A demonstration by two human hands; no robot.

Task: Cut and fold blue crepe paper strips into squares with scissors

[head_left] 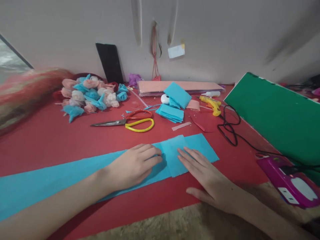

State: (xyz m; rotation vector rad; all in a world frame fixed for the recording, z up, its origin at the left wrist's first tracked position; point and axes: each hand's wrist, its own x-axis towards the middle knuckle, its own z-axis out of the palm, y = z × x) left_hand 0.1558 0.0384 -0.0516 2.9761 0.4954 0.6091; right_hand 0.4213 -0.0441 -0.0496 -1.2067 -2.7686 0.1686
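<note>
Lying flat across the lower middle of the frame: a long blue paper strip [75, 173], stretching from the lower left edge up to the middle, on the red worktop [50, 140]. Folding over near its right end, with a doubled flap [175, 156] showing in the middle.

Pressing down on the strip just left of the flap: the left hand [132, 166], open, fingers together and flat on the paper, holding nothing. Pressing on the lower right part of the flap: the right hand [207, 180], also open and flat, fingertips touching the fold, thumb sticking out toward the bottom, holding nothing.

Resting above the hands, in the middle of the frame: scissors [130, 122] with red and yellow handles. Sitting to their right: a stack of blue paper squares [172, 111]. Piling up at the upper left: pink, white and blue paper flowers [92, 93]. Lying at the upper right of the middle: a yellow glue gun [212, 104] with a black cord [230, 128]. Leaning at the right: a green board [277, 116].
</note>
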